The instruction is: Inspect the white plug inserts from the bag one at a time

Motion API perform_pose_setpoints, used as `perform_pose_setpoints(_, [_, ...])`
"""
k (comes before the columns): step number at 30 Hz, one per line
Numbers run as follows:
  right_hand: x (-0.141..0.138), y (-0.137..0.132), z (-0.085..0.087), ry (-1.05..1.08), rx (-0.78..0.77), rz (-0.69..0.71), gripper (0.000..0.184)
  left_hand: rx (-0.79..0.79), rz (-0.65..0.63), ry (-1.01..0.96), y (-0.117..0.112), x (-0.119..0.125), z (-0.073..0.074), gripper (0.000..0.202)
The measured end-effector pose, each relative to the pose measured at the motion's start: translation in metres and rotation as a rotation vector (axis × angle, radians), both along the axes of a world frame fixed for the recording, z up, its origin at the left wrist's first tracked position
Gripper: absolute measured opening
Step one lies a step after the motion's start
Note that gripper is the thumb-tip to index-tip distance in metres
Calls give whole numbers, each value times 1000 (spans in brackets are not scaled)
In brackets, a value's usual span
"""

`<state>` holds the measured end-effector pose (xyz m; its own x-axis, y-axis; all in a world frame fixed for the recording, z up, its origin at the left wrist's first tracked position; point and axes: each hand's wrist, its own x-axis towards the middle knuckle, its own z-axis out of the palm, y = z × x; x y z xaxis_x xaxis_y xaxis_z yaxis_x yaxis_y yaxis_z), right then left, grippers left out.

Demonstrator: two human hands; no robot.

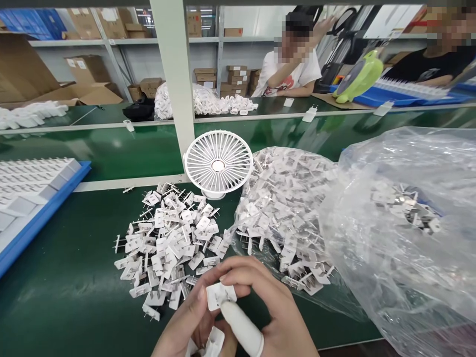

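Observation:
Both hands meet at the bottom middle, in front of a pile of white plug faceplates with metal pins point(174, 238). Between my left hand point(189, 317) and my right hand point(267, 297) is one white plug faceplate point(220, 295), pinched by the fingers of both. A white finger cot point(243, 329) covers my right thumb, which presses on the piece's lower edge. More white plug pieces point(213, 343) sit in my left palm, partly hidden by the fingers and the frame edge.
A white desk fan point(218, 163) stands behind the pile. Clear plastic bags of plug pieces point(290, 198) lie to the right. On the left, a blue tray point(44, 213) holds rows of white parts. Across the green conveyor bench sit two people point(290, 69), near a green fan point(360, 77).

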<state>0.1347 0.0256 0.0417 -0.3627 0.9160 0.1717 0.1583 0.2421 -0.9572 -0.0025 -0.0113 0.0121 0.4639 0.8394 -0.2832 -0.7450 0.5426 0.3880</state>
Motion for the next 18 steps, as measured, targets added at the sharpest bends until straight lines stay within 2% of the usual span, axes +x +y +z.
perform_pose_setpoints(4, [7,0,0,52,-66,82,23,-95,-50,-59,-1,0,0,38])
perform_pose_setpoints(7, [14,-2,-2,88,-71,155,30,-102,-38,-60,-1,-1,1,37])
perform_pose_setpoints(12, [11,-6,1,123,-55,80,26,-115,56,-24,0,3,0,32])
perform_pose_setpoints(15, [8,-5,5,64,13,65,28,-108,82,-2,0,7,1,30])
perform_pose_setpoints(18, [8,-6,5,-9,22,23,33,-122,147,-28,2,0,7,28])
